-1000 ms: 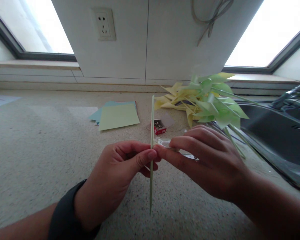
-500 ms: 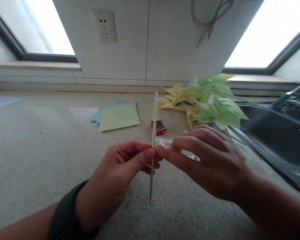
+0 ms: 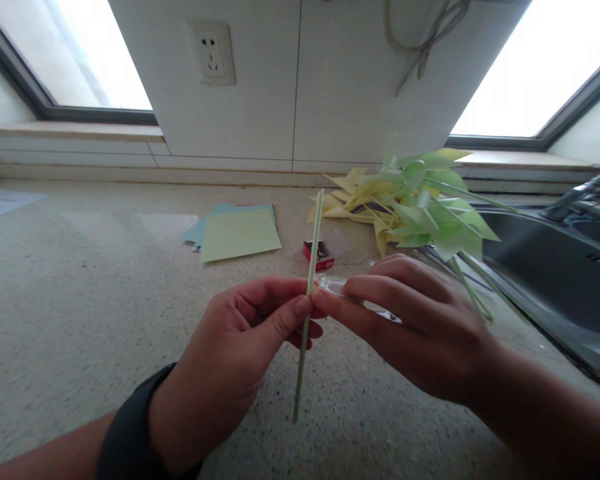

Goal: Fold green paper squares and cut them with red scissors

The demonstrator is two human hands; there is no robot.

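My left hand (image 3: pixel 240 353) pinches a thin pale green stick (image 3: pixel 314 240) near its middle, holding it almost upright with the top leaning a little to the right. My right hand (image 3: pixel 410 320) is closed in a pinch against the stick from the right, and a small clear, shiny piece (image 3: pixel 336 285) shows between its fingers; I cannot make out what it is. Both hands hover above a speckled countertop (image 3: pixel 80 300). A dark band sits on my left wrist.
A heap of yellow and green paper pinwheels on sticks (image 3: pixel 415 207) lies behind my right hand. A small red box of pins (image 3: pixel 319 253) and a stack of coloured paper sheets (image 3: pixel 237 233) lie further back. A steel sink (image 3: pixel 555 280) borders the right side.
The stick's top has tilted slightly to the right and its lower end has shifted left. Both hands stay pinched at the same spot.
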